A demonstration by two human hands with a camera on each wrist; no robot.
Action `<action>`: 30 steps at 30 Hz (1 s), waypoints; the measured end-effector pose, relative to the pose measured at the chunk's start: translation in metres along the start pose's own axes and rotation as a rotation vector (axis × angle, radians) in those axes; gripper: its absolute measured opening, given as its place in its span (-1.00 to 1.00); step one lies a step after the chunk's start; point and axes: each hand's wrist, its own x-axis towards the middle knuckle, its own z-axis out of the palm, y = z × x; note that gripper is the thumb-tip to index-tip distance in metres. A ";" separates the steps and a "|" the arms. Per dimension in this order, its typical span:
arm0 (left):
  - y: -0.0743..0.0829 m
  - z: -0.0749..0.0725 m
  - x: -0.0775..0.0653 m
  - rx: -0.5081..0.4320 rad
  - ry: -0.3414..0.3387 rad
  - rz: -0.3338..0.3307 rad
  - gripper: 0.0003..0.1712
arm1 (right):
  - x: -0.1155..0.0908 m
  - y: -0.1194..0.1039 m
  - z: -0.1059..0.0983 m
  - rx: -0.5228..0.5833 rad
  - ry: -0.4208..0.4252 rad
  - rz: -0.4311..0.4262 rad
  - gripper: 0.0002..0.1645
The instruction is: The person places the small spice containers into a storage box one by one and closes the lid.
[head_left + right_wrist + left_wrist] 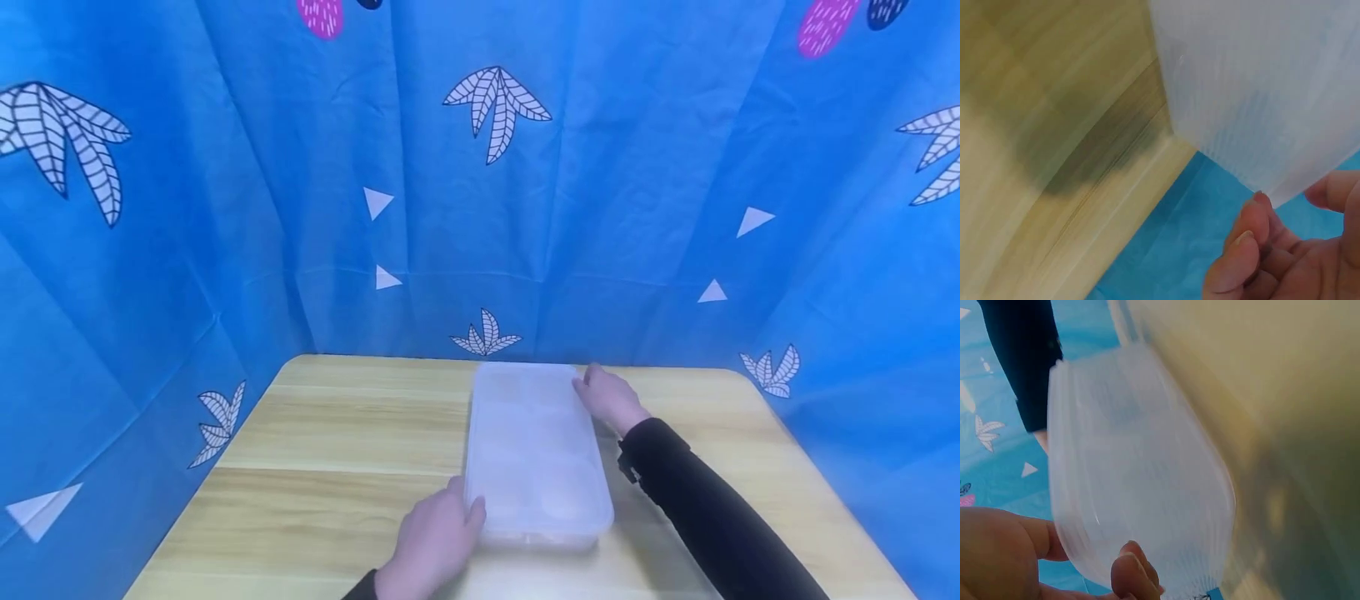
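Note:
A translucent white plastic storage box (pixel 536 450) with a lid lies lengthwise away from me, lid upward. Several rounded square compartments show faintly through the lid. My left hand (pixel 437 537) grips its near left corner, thumb on the lid's edge and fingers low along the side. At the far right corner, my right hand (pixel 611 398) pinches the edge between thumb and fingers. Seen in the left wrist view, the box (pixel 1135 462) shows its ribbed side close over the tabletop. The right wrist view has fingertips (pixel 1254 219) right at the box's lower corner.
The pale wood-grain table (pixel 337 483) has rounded far corners. A blue curtain (pixel 480 208) with leaf and triangle prints hangs around its back and sides. The box casts a shadow (pixel 1079 150) on the wood. A black sleeve (pixel 705 508) crosses the table's right part.

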 end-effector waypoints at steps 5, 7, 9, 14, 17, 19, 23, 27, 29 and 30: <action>0.002 0.001 -0.013 -0.031 0.010 0.021 -0.49 | 0.014 -0.001 0.004 -0.011 0.044 -0.006 -0.36; 0.002 0.001 -0.015 -0.030 0.022 0.019 -0.47 | 0.021 -0.001 0.005 -0.010 0.052 -0.010 -0.39; 0.002 0.003 -0.016 -0.027 0.028 0.013 -0.46 | 0.028 0.000 0.006 -0.009 0.052 -0.012 -0.44; 0.001 0.005 -0.017 -0.025 0.036 0.015 -0.45 | 0.040 0.002 0.007 -0.018 0.019 -0.039 -0.52; 0.001 0.006 -0.017 -0.037 0.054 0.024 -0.40 | 0.044 0.002 0.007 -0.023 0.003 -0.074 -0.55; 0.001 0.006 -0.017 -0.055 0.065 0.034 -0.37 | 0.045 0.002 0.007 -0.017 0.004 -0.089 -0.57; 0.001 0.004 -0.016 -0.118 0.086 0.052 -0.38 | 0.044 0.001 0.006 -0.007 0.024 -0.114 -0.60; 0.001 0.003 -0.015 -0.157 0.096 0.062 -0.42 | 0.043 -0.001 0.006 -0.012 0.042 -0.136 -0.61; 0.001 0.002 -0.015 -0.160 0.089 0.062 -0.43 | 0.042 -0.001 0.006 -0.013 0.045 -0.140 -0.61; 0.001 0.001 -0.015 -0.167 0.084 0.058 -0.43 | 0.042 -0.001 0.006 -0.009 0.045 -0.137 -0.61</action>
